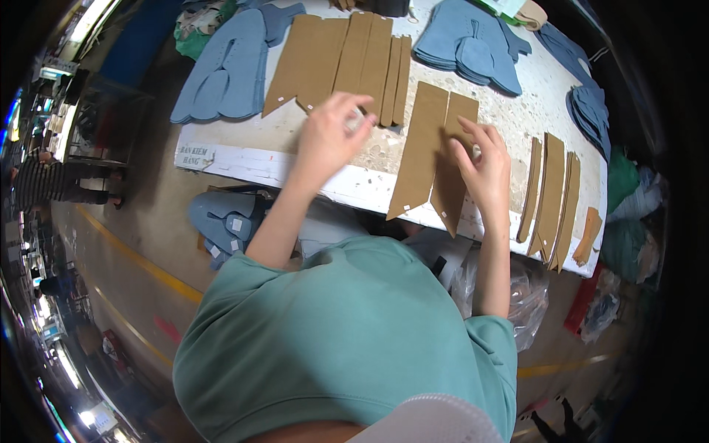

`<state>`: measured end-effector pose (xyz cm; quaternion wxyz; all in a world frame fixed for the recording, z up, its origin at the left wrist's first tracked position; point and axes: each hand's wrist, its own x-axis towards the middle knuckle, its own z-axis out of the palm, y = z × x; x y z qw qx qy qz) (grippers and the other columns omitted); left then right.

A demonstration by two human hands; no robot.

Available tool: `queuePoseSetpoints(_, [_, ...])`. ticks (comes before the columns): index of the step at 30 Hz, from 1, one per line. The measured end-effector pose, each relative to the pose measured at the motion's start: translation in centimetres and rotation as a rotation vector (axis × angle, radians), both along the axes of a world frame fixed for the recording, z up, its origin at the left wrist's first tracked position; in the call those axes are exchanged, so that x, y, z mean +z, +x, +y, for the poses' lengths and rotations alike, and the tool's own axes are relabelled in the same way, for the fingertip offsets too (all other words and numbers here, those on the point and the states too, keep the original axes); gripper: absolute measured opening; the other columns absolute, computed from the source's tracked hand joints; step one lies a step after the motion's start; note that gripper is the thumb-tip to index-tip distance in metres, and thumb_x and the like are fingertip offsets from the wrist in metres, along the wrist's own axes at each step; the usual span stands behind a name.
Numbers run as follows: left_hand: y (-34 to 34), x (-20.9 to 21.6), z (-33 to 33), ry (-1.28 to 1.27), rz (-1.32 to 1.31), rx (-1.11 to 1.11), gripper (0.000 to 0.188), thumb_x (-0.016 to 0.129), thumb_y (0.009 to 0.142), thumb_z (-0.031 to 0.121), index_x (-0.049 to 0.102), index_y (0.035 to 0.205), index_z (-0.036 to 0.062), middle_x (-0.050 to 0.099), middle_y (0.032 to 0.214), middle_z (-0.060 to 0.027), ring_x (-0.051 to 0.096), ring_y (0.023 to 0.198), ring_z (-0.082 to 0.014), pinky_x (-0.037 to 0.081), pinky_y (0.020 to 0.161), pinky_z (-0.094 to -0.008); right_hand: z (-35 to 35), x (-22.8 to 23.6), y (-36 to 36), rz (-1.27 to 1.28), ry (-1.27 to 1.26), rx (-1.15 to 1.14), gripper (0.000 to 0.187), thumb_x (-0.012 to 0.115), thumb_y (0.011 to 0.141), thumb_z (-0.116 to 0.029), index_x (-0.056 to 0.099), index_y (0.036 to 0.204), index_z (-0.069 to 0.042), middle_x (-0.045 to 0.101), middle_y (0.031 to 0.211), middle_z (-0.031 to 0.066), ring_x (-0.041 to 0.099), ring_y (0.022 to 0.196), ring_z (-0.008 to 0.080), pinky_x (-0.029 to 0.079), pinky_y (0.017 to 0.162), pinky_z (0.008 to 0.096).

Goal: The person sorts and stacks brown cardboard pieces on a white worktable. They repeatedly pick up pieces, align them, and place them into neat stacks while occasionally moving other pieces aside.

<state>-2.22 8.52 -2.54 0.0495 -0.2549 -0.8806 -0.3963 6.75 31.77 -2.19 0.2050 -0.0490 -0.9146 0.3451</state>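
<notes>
Two long brown panels (421,144), flat like leather or fabric and notched at the near end, lie side by side before me with small white labels at their tips. Over the right panel hovers my right hand (484,162), its thumb and fingers curved and apart. My left hand (329,136) is raised over the table's front part, near the lower ends of a row of brown pieces (362,55). Its fingers are bent, with a gap between thumb and forefinger. Something pale shows between the fingers of each hand; I cannot tell whether it is the tabletop.
Blue-grey cut-piece stacks lie at the left (229,66) and back right (473,48) of the white speckled table (258,162). Narrow brown strips (550,199) and an orange-brown piece (588,236) lie at the right. Plastic bags (528,295) hang below. Another person (55,181) stands far left.
</notes>
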Motion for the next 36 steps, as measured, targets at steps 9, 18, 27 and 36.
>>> queuePoseSetpoints(9, [-5.6, -1.2, -2.0, -0.284, 0.188, 0.042, 0.025, 0.074, 0.077, 0.020, 0.067, 0.097, 0.0074, 0.064, 0.095, -0.0099, 0.064, 0.088, -0.0299, 0.051, 0.081, -0.0400, -7.4, -0.8, -10.4, 0.102, 0.233, 0.338, 0.017, 0.073, 0.073, -0.011, 0.066, 0.082, 0.001, 0.064, 0.080, 0.0150, 0.064, 0.078, 0.0329, 0.053, 0.073, 0.0418])
queuePoseSetpoints(18, [-5.0, 0.9, -3.3, -0.116, 0.294, 0.121, 0.008, 0.066, 0.084, 0.012, 0.068, 0.090, 0.0072, 0.068, 0.085, -0.0067, 0.067, 0.073, -0.0248, 0.052, 0.066, -0.0331, -8.1, -0.5, -10.7, 0.133, 0.253, 0.277, 0.012, 0.066, 0.072, -0.009, 0.064, 0.082, -0.002, 0.062, 0.082, 0.0138, 0.062, 0.084, 0.0324, 0.053, 0.071, 0.0428])
queuePoseSetpoints(27, [3.5, 4.6, -9.9, -0.295, -0.070, -0.147, 0.011, 0.068, 0.083, 0.016, 0.067, 0.092, 0.0086, 0.067, 0.085, -0.0064, 0.066, 0.076, -0.0262, 0.052, 0.066, -0.0341, -10.4, 1.4, -1.6, -0.077, 0.026, 0.519, 0.008, 0.064, 0.075, -0.008, 0.063, 0.081, -0.003, 0.060, 0.080, 0.0127, 0.063, 0.080, 0.0302, 0.054, 0.066, 0.0402])
queuePoseSetpoints(36, [-0.1, -0.6, -9.1, -0.022, -0.280, 0.117, 0.031, 0.073, 0.082, 0.028, 0.067, 0.096, 0.0015, 0.068, 0.079, -0.0098, 0.065, 0.069, -0.0178, 0.052, 0.067, -0.0287, -11.1, -1.6, -1.6, -0.265, -0.939, 0.210, 0.063, 0.064, 0.085, -0.004, 0.040, 0.142, -0.012, 0.047, 0.133, 0.0214, 0.061, 0.090, 0.0135, 0.053, 0.074, 0.0263])
